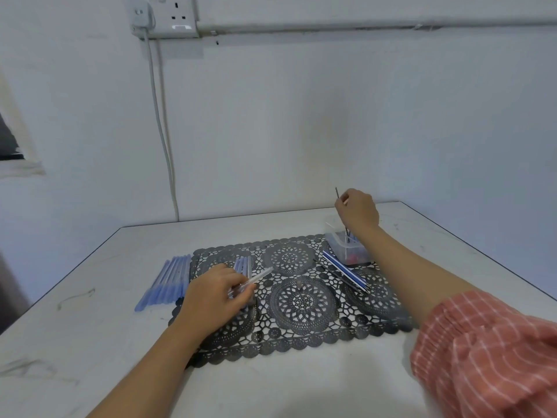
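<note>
We held the clear pen barrel (261, 273) in our left hand (214, 297), fingers and thumb curled round its near end, so that the far end pointed up and to the right, low over the black lace placemat (301, 315). Our right hand (358, 211) was raised well apart from it, at the far right of the mat, and pinched a thin dark refill (336, 193) between thumb and curled fingers. The refill stood nearly upright. Its top end poked out above the hand and its lower end reached down into the clear plastic tub (333, 241) just under the wrist. Something small and red lay in the tub; we could not tell what it was.

Just beside the tub, a few blue-and-white refills (343, 270) lay side by side on the mat, slanting toward us. Near our left hand a small group of capped pens (243, 263) lay on the mat, and a longer row of blue pens (168, 282) lay off its left edge on the white table (120, 342). An orange striped sleeve (488, 342) covered our right upper arm. On the wall behind were a socket (177, 15) and a white cable (162, 131) that ran down behind the table.
</note>
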Motion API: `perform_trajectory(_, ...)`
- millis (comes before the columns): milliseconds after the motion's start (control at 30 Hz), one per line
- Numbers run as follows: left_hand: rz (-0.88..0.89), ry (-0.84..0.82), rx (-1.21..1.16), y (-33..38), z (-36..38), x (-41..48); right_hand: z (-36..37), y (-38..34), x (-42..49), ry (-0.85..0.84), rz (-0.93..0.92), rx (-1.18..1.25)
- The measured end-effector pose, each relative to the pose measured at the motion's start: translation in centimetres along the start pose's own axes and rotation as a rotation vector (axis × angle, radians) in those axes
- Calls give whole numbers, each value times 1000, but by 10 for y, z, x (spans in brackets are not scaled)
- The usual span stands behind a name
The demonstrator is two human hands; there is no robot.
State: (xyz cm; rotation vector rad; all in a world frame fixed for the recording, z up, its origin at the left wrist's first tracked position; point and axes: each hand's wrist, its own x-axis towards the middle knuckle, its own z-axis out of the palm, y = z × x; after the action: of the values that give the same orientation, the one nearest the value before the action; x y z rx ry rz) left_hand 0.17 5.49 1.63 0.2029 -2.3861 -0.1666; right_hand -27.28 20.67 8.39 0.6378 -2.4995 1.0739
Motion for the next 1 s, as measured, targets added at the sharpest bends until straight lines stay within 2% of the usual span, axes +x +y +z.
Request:
perform_trajectory(167,-9,15,-32,2,-2,-1,-7,-13,-23,98,-255,309)
perform_trajectory(300,-28,15,-43,4,-3,-2,-10,-30,-52,109,-318,480)
perform_trajectory(433,-39,16,-62,6,-5,-5,-12,-41,-82,62,-154,644)
perform_trajectory(533,-40,14,-68,6,-6,-6,-15,-45,-102,-61,30,862)
perform_trajectory(633,-43,15,-66,6,-6,-7,-15,-43,-119,-218,134,936)
perform_trajectory(767,-53,12,-73,5,-5,-7,-14,-37,-132,-322,36,859)
perform_trajectory(933,-54,-1,-53,3,-5,-6,-15,-30,-133,-226,-293,361)
perform_trajectory(1000,-54,4,-47,3,-5,-5,-12,-26,-131,-202,-444,232)
